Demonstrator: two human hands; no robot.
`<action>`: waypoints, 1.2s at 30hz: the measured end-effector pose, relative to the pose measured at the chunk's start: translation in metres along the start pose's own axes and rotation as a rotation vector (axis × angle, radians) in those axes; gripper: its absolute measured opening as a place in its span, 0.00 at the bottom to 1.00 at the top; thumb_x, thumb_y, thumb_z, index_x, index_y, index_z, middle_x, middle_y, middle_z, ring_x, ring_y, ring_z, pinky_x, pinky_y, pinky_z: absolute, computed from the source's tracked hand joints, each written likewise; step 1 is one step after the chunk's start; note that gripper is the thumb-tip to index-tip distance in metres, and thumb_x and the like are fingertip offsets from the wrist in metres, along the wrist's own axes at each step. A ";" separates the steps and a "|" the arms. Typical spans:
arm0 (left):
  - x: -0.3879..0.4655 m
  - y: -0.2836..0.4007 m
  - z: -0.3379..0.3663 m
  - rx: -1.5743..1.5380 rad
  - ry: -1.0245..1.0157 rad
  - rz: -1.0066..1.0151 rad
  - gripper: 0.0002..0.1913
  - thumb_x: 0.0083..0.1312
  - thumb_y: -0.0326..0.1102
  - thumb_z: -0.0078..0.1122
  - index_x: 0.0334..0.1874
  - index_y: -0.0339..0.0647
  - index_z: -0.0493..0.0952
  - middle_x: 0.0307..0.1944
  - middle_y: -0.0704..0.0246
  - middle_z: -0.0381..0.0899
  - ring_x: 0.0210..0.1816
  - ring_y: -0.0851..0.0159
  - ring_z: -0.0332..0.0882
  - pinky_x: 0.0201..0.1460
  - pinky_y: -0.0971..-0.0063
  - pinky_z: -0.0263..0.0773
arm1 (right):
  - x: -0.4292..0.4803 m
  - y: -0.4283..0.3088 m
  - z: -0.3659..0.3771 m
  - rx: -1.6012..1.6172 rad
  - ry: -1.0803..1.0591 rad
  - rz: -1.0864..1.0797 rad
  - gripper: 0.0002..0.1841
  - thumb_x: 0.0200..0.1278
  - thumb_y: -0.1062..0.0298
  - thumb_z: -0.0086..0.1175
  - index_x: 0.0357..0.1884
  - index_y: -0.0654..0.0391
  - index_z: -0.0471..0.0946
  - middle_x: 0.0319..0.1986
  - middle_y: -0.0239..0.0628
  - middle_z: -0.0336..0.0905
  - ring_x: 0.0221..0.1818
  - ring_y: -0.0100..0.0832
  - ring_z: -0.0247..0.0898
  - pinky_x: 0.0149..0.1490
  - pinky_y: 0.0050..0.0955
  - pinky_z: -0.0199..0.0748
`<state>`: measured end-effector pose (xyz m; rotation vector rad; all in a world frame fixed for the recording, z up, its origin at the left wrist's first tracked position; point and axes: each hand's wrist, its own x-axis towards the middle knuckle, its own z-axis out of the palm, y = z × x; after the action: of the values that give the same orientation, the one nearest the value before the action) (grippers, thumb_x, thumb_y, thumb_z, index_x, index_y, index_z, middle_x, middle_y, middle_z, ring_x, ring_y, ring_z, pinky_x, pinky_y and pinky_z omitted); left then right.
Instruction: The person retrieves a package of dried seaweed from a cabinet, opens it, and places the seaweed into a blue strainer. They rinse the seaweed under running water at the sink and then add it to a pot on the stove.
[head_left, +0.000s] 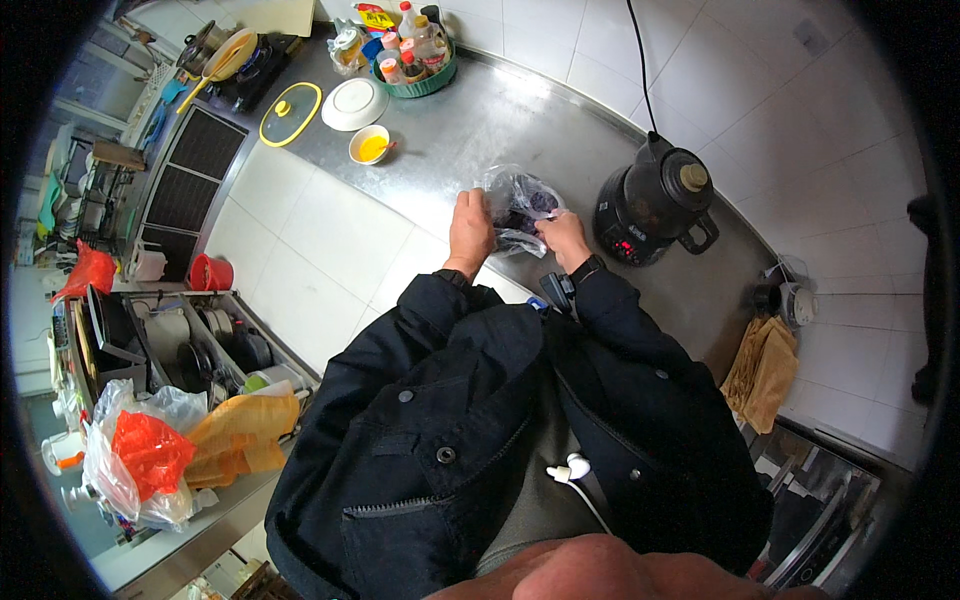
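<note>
On the steel counter (480, 127) lies a clear plastic bag (517, 180) with dark purple pieces (541, 201) inside; I cannot tell what food they are. My left hand (472, 231) grips the bag's left side, its fingers partly hidden behind the plastic. At the right side, my right hand (564, 234) pinches the edge of the bag between thumb and fingers. The bag's mouth seems loosely gathered between both hands. Just right of my right hand stands a dark electric kettle (660, 202) with a lit red display.
A small bowl of yellow liquid (370, 147), an upturned white plate (355, 103) and a yellow-rimmed glass lid (291, 114) lie to the left. Behind them, a green basket (424, 87) holds several bottles. A black cord (643, 67) hangs above the kettle. Brown paper bags (761, 371) hang at the right.
</note>
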<state>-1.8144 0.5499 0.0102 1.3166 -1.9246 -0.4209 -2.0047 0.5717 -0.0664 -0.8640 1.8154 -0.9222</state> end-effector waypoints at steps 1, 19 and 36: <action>0.000 0.003 -0.001 -0.011 -0.024 0.012 0.11 0.59 0.22 0.52 0.44 0.35 0.69 0.38 0.49 0.71 0.41 0.41 0.71 0.43 0.54 0.69 | -0.006 -0.004 -0.001 0.084 -0.021 0.029 0.12 0.57 0.74 0.58 0.44 0.64 0.78 0.29 0.35 0.79 0.25 0.26 0.74 0.26 0.28 0.69; -0.004 0.015 0.013 0.077 -0.080 0.108 0.10 0.58 0.22 0.52 0.43 0.34 0.73 0.33 0.52 0.73 0.39 0.42 0.73 0.40 0.53 0.69 | -0.021 -0.006 -0.035 0.513 -0.296 -0.115 0.10 0.60 0.68 0.63 0.42 0.58 0.79 0.32 0.38 0.80 0.31 0.34 0.76 0.34 0.35 0.74; 0.001 0.015 0.018 -0.076 -0.192 0.060 0.18 0.54 0.31 0.69 0.43 0.34 0.72 0.38 0.51 0.77 0.43 0.42 0.75 0.44 0.54 0.71 | -0.001 -0.002 -0.054 0.437 -0.502 -0.301 0.12 0.60 0.75 0.57 0.47 0.59 0.76 0.44 0.36 0.78 0.47 0.32 0.77 0.50 0.34 0.76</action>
<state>-1.8370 0.5530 0.0081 1.2033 -2.0782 -0.6035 -2.0531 0.5846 -0.0471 -0.9881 1.0222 -1.1164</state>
